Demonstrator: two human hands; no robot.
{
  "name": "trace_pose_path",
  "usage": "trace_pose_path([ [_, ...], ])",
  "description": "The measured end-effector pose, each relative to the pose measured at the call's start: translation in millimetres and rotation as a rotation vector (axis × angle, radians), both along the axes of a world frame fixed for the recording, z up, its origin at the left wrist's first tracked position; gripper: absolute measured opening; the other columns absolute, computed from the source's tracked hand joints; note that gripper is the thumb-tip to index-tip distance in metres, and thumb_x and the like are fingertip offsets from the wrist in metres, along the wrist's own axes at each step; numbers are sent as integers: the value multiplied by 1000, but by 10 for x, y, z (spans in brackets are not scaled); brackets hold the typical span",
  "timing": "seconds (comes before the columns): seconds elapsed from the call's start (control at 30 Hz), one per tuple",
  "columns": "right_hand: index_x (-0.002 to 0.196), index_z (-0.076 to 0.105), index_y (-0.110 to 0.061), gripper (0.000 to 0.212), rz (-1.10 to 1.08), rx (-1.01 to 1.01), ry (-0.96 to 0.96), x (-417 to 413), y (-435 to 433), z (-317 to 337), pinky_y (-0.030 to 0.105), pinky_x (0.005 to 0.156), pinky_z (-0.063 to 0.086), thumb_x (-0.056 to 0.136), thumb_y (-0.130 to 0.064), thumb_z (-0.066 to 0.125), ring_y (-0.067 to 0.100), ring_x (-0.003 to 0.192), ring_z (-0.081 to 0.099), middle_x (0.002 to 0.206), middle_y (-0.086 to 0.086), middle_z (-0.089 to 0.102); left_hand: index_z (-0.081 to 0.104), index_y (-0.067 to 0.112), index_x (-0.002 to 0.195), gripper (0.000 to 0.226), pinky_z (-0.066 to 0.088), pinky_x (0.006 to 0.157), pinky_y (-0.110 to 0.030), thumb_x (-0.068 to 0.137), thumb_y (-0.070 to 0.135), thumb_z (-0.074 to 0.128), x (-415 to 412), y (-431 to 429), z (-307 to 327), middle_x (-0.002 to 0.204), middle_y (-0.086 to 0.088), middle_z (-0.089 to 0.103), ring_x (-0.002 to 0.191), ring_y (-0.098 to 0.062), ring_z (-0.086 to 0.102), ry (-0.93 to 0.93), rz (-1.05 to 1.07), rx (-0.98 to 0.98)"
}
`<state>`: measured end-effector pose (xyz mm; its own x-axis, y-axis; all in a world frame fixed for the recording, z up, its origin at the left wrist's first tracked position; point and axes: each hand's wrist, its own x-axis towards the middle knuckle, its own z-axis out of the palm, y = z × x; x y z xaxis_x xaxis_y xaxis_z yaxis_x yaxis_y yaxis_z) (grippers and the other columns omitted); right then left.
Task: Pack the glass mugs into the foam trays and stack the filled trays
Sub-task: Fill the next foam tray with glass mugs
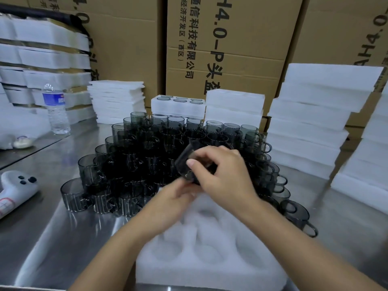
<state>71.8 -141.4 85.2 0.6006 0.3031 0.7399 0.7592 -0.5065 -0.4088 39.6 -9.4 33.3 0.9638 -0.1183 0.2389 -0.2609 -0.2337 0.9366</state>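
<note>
in the head view we see the right hand (222,175) holding one dark glass mug (188,164). its grip is closed round the mug: the thumb lies on the side wall and the other fingers curl over the top. the mug is tilted and held in the air, above the far edge of the foam tray (210,267) and just in front of the pile of mugs (134,156).

the left hand (168,200) is just below the mug, with its fingertips reaching toward the mug's lower rim. this hand is blurred, so we cannot tell if its grip is holding something or only touching.

the foam tray lies flat on the steel surface (52,238), close to the near edge, and has round pockets cut in it. the pile of mugs stands behind the tray in several tiers. on the right side of the pile the handles point outward.

behind the pile, a filled tray (178,109) shows round mug rims in its pockets. to the right stands a tall foam stack (310,127), and to the left of the filled tray a lower stack of foam sheets (116,99).

a water bottle (55,110) stands upright on the left part of the surface. nearer to us, at the left edge, lies a white device (16,190) with dark buttons. cardboard boxes (231,49) with printed characters close the back.
</note>
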Motion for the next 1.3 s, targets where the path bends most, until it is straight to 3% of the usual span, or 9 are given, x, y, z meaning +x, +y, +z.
trace_pose_path([
  [0.13, 80, 71, -11, 19, -35, -55, -293, 85, 63, -364, 37, 74, 38, 85, -27, 61, 22, 69, 57, 72, -3, 65, 65, 9, 113, 38, 48, 100, -40, 89, -8, 40, 54, 103, 13, 109, -13, 71, 107, -24, 64, 155, 94, -399],
  [0.27, 81, 72, -14, 20, -1, -72, -321, 171, 17, -520, 28, 76, 35, 85, -29, 61, 18, 70, 55, 71, -6, 63, 63, 2, 110, 31, 54, 87, -34, 92, 18, 43, 98, 184, 33, 108, -21, 69, 100, -26, 66, 256, 39, -597],
  [0.33, 81, 73, -16, 16, 15, -73, -328, 174, 27, -523, 25, 78, 33, 83, -29, 64, 16, 75, 55, 75, -7, 63, 63, 9, 111, 44, 57, 76, -27, 80, 40, 57, 112, 203, 3, 103, -19, 72, 96, -26, 69, 230, 25, -593],
  [0.47, 89, 74, -19, 20, 58, -23, -265, 138, 34, -513, 28, 90, 34, 77, -34, 69, 15, 103, 46, 110, -3, 56, 55, 8, 127, 70, 56, 69, -22, 66, 38, 74, 124, 234, -108, 101, -11, 72, 88, -20, 70, 141, 101, -582],
  [0.63, 134, 46, -17, 71, 121, -81, 45, 112, 2, -477, 36, 105, 32, 69, -26, 74, 11, 123, 36, 132, -5, 43, 56, 7, 119, 49, 57, 71, -26, 78, 30, 71, 125, 356, -154, 117, -16, 68, 91, -20, 71, 163, 52, -725],
  [0.77, 143, 31, -25, 80, 194, -141, 205, 101, -6, -460, 37, 111, 27, 72, -27, 68, 6, 130, 29, 133, -16, 38, 72, 10, 106, 49, 56, 74, -25, 68, 40, 81, 138, 417, -161, 117, -16, 68, 97, -24, 70, 137, -43, -695],
  [0.97, 137, 38, -30, 74, 262, -151, 210, 156, -18, -484, 24, 100, 36, 72, -32, 73, 4, 115, 37, 124, -16, 45, 67, 18, 111, 67, 56, 78, -24, 55, 50, 88, 149, 405, -201, 110, -16, 71, 101, -26, 69, -83, 7, -574],
  [1.17, 131, 46, -35, 67, 255, -65, 165, 224, -9, -548, 10, 82, 38, 72, -41, 78, -5, 101, 48, 117, -19, 48, 72, 23, 107, 43, 55, 74, -22, 67, 37, 75, 138, 369, -222, 109, -10, 72, 102, -23, 69, -145, 36, -552],
  [1.3, 127, 49, -38, 68, 221, -48, 89, 218, 9, -561, 11, 72, 37, 66, -52, 74, -5, 89, 50, 109, -23, 48, 75, 28, 105, 43, 54, 76, -19, 65, 44, 80, 102, 386, -212, 109, -6, 73, 100, -15, 69, -147, -54, -554],
])
